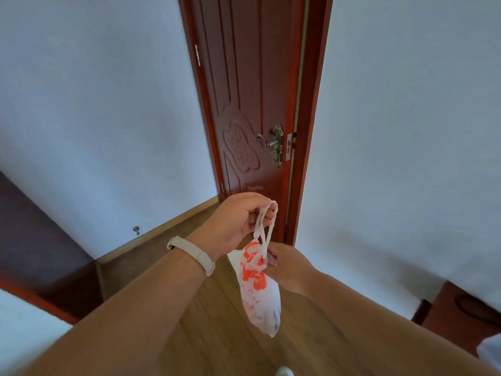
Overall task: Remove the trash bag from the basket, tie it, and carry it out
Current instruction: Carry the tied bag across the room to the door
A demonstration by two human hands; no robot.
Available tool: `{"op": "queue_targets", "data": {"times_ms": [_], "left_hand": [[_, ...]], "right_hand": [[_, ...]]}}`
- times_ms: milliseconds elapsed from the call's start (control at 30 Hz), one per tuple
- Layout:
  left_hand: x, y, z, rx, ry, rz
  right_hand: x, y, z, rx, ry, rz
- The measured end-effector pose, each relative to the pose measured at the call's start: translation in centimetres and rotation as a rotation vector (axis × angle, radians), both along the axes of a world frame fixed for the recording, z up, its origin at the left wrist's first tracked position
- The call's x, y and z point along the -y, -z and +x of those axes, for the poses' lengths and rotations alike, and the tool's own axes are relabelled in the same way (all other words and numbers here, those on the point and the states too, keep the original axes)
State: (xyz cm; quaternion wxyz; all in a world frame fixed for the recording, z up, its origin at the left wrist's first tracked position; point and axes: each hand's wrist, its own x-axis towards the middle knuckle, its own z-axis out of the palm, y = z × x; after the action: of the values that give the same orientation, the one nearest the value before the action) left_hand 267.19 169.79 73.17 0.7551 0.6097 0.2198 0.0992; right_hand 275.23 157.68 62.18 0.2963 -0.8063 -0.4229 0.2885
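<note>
A small white trash bag (259, 291) with orange print hangs in the air in front of me, above the wooden floor. My left hand (233, 221), with a pale band on the wrist, pinches the bag's twisted handle loops from above. My right hand (287, 267) sits just behind and to the right of the bag's neck, its fingers touching the knot area. The basket is not in view.
A dark red wooden door (249, 104) with a metal lever handle (273, 143) stands shut straight ahead, about a step away. White walls flank it. Dark furniture (40, 253) lines the left, and a brown cabinet corner (466, 316) sits at the lower right.
</note>
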Motion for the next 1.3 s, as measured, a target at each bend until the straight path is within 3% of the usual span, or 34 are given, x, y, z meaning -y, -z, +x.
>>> {"op": "queue_targets", "data": {"times_ms": [233, 700, 1033, 1300], "left_hand": [[-4.5, 1.2, 9.1, -0.140, 0.081, 0.047], [-9.6, 1.3, 22.1, -0.124, 0.181, 0.006], [-14.3, 7.3, 29.3, -0.228, 0.409, -0.143], [-17.7, 13.5, 35.2, -0.321, 0.640, -0.174]], "right_hand": [[-4.5, 1.9, 8.6, -0.037, 0.003, -0.036], [-9.2, 2.3, 20.6, 0.029, 0.139, -0.021], [-12.1, 6.7, 24.4, -0.003, 0.357, -0.245], [-14.0, 12.1, 26.8, -0.085, 0.536, -0.285]]}}
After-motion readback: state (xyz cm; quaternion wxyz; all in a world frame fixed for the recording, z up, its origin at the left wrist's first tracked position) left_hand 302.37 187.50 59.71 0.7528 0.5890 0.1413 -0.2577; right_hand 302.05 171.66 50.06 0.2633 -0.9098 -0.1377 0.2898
